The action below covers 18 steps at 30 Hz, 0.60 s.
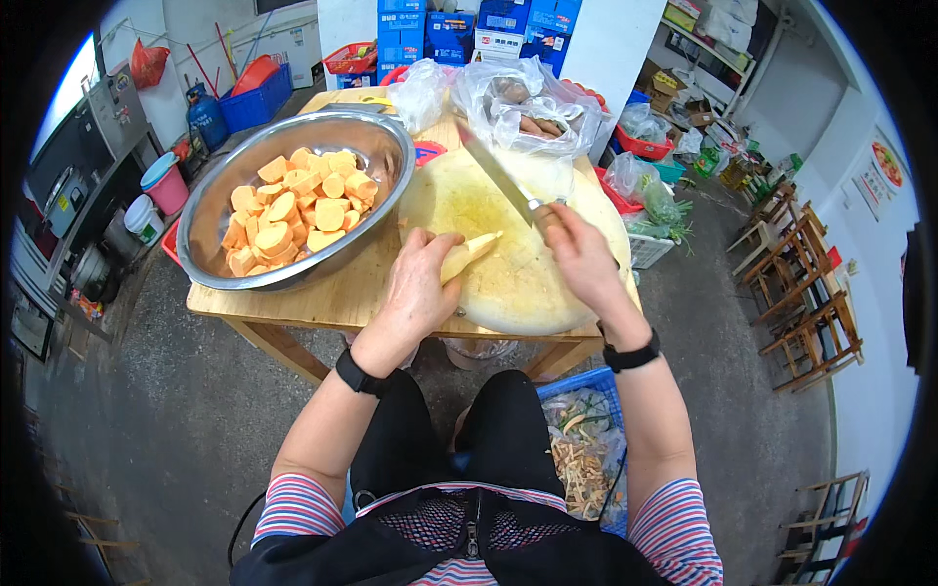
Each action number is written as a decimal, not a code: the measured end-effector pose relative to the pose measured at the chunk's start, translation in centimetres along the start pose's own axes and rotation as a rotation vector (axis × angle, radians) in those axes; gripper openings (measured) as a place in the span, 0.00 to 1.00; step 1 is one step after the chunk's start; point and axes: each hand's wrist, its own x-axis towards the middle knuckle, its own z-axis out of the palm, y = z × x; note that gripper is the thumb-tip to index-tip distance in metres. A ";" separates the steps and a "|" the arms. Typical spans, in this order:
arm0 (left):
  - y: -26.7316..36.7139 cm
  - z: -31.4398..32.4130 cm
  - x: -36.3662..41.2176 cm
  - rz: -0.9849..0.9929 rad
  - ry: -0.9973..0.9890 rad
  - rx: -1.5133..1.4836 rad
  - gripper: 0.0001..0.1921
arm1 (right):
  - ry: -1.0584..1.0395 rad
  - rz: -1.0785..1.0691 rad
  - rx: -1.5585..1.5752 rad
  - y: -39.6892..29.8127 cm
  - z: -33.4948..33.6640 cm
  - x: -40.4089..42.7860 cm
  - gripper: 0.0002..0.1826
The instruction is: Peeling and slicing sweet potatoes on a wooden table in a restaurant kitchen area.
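Observation:
My left hand (423, 282) grips a peeled, pale yellow root vegetable (470, 254), probably a sweet potato, on the round cutting board (542, 293). Its tapered end points away to the right. In my right hand (577, 245) is a kitchen knife (500, 170), held by the handle with the blade raised above the board and angled to the far left. Blade and vegetable are apart. Left of the board stands a large stainless steel bowl (192, 253), holding many cut orange sweet potato chunks (293, 205).
The wooden table (352, 304) carries a plastic bag (538, 110) with unpeeled roots behind the board. A blue crate (586, 381) with peelings sits on the floor by my right leg. Stacked blue boxes (451, 36) stand behind the table. Wooden chairs (799, 286) line the right wall.

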 end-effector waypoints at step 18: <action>0.0 1.0 -1.9 -0.061 0.163 -0.057 0.16 | -0.149 0.267 0.182 -5.4 -4.8 -4.9 0.22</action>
